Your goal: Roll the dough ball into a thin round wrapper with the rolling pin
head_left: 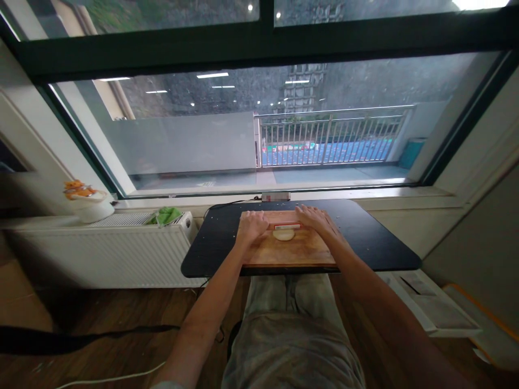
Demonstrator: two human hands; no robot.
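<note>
A wooden cutting board (290, 254) lies on a dark table (377, 243). On it sits a flat, pale round of dough (283, 235), with a small white, red-edged strip (287, 227) just beyond it. Between my hands runs a light wooden bar that looks like a rolling pin (281, 217). My left hand (253, 223) is curled over its left end, and my right hand (315, 218) lies over the right end with its fingers reaching forward. Both palms and the bar's ends are hidden beneath the hands.
White specks dot the tabletop. A small power strip (276, 197) sits by the window sill. To the left, a radiator (121, 254) carries a green cloth or bag (165, 216) and a white pot-like object (92, 210). A white drawer unit (432, 302) stands right.
</note>
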